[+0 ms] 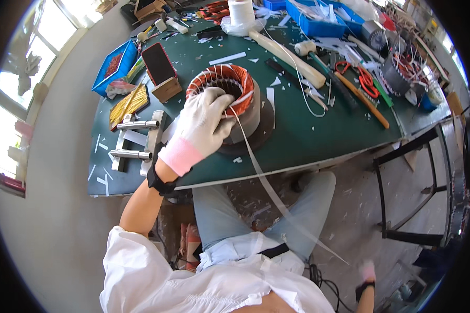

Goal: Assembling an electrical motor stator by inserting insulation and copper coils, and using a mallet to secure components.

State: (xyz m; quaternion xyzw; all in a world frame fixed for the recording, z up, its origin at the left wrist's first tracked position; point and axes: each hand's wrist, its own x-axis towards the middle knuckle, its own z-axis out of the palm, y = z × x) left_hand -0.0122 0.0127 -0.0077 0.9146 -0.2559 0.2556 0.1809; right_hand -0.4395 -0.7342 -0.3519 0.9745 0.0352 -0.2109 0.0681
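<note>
A motor stator (249, 122) stands upright near the table's front edge, its copper-orange winding (247, 86) bound with white cord round the top. Gloved in white with a pink cuff, my left hand (206, 117) is closed over the winding's near-left rim, fingers curled toward the bore and thumb outside. From beside those fingers, a white lacing tape (269, 188) stretches down to the right over my lap. My right hand (368, 270), also gloved, is far out at the lower right near the tape's far end. Motion blurs its fingers, so its hold on the tape is unclear.
On the green table (297, 141) lie a metal frame with two bars (136, 138), a phone on a wooden block (165, 89), a wooden mallet (287, 57), red-handled scissors (368, 83) and a cord spool (241, 11). A black metal stand (412, 237) is at the right.
</note>
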